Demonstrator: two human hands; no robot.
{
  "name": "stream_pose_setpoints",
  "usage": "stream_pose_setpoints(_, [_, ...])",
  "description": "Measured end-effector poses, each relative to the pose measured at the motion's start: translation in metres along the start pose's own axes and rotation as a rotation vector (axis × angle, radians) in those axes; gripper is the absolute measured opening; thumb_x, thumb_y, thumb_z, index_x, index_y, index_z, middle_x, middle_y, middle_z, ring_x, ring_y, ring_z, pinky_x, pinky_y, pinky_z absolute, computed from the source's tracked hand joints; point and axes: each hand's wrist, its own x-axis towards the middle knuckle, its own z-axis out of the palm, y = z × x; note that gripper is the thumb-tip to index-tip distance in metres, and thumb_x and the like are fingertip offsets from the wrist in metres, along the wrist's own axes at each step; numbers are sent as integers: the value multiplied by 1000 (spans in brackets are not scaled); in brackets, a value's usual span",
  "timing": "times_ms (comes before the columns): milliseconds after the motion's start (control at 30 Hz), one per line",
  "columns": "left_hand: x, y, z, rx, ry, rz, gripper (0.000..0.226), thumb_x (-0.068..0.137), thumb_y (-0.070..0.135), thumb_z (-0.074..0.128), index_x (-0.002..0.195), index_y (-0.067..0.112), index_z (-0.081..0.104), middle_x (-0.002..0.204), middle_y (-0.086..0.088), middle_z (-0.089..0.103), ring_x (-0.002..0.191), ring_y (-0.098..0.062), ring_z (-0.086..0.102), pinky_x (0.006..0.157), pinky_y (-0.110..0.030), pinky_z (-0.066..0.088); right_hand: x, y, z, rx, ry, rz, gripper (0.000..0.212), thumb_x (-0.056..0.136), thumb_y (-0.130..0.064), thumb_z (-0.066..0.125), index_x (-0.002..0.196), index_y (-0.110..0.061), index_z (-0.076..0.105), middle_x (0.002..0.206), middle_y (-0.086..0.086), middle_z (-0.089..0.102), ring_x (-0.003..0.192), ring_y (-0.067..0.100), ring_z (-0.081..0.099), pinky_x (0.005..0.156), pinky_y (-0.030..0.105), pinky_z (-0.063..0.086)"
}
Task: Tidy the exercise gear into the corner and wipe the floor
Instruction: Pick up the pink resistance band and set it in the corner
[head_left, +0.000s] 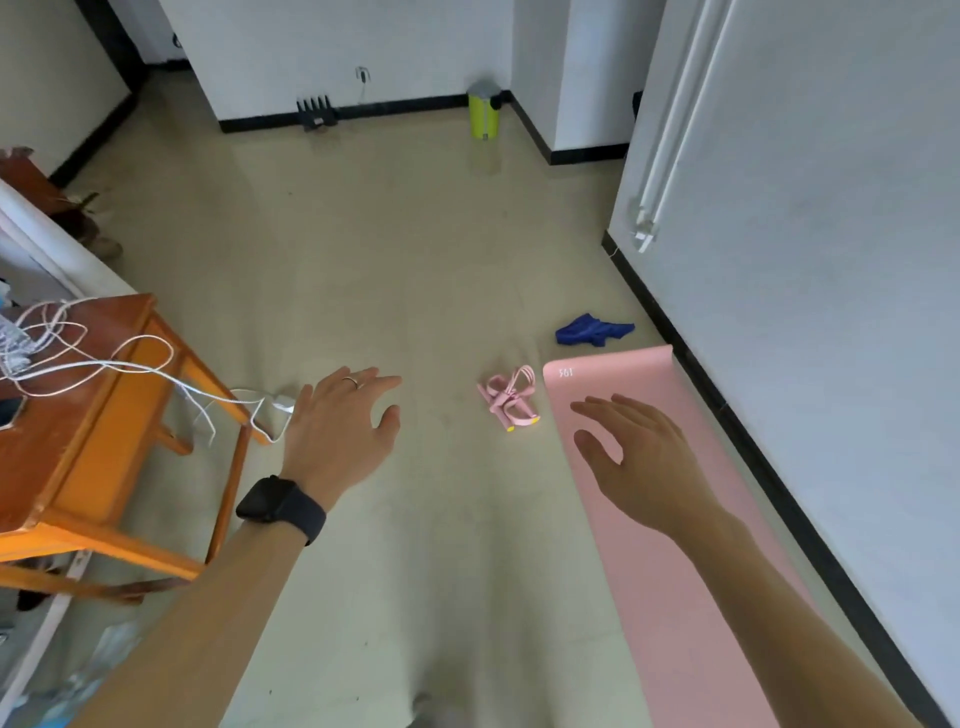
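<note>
Pink mat (654, 597) lines the wall (831, 260) edge; hands released, left hand (337, 431) over floor (415, 260), right hand (639, 457) over mat.

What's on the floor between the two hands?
In the head view, a pink exercise band lies between the left hand and right hand, beside the pink mat.

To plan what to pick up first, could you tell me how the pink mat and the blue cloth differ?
The mat is pink; the cloth is dark blue. The mat lies flat and unrolled, while the cloth is crumpled. The mat is far larger than the cloth. Both lie on the floor near the right-hand wall.
</note>
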Motion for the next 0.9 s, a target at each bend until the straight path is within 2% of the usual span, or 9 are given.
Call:
stream_pose_setpoints(233, [151,-52,56,-16,-167,61,42,96,39,50,138,39,52,149,8,48,144,-18,33,116,-44,26,134,-2,66,-14,-91,98,38,99,-39,52,137,-35,56,141,-14,56,139,20,43,114,38,30])
stream_pose_setpoints(367, [236,-62,82,45,-283,172,43,97,39,47,140,38,50,150,9,47,143,-17,33,115,-43,27,190,-4,99,-4,-132,212,40,99,-43,49,138,-37,54,141,-15,55,139,19,42,114,36,29])
stream_pose_setpoints(600, [379,-34,136,152,-482,394,45,98,38,44,143,35,47,151,9,44,143,-15,31,115,-42,24,265,19,145,44,-199,462,43,101,-47,44,143,-41,46,146,-20,49,143,14,34,116,31,23])
stream_pose_setpoints(767, [478,-1,194,268,-532,557,40,97,32,44,136,32,53,144,9,51,139,-18,37,110,-42,27,328,64,185,88,-237,638,45,102,-50,38,146,-42,40,149,-22,44,145,13,30,118,32,24])
stream_pose_setpoints(900, [543,12,239,335,-645,614,41,97,35,44,138,32,51,141,11,54,137,-18,39,108,-44,28,378,94,215,153,-325,756,47,102,-49,36,148,-40,37,150,-22,43,145,13,30,116,31,27])
